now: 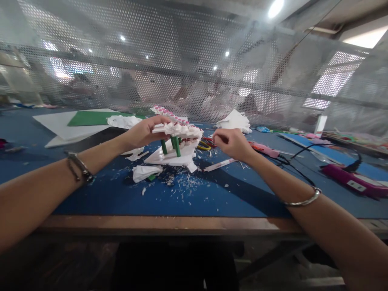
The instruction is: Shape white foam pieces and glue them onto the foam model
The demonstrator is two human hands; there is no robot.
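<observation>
A white foam model (176,141) stands on the blue table (212,190), with layered white slabs raised on green pillars (176,146) and a pink-and-white strip (169,114) on top. My left hand (144,131) grips the upper slab from the left side, fingers closed around its edge. My right hand (230,143) hovers just right of the model with fingers pinched together; what they hold, if anything, is too small to make out. White foam crumbs (182,182) litter the table in front of the model.
A white marker (218,165) lies below my right hand. A pink glue gun (265,149) with black cable and a pink tool (354,180) lie right. White and green sheets (87,119) sit back left, foam scraps (235,120) behind. A perforated screen (194,72) backs the table.
</observation>
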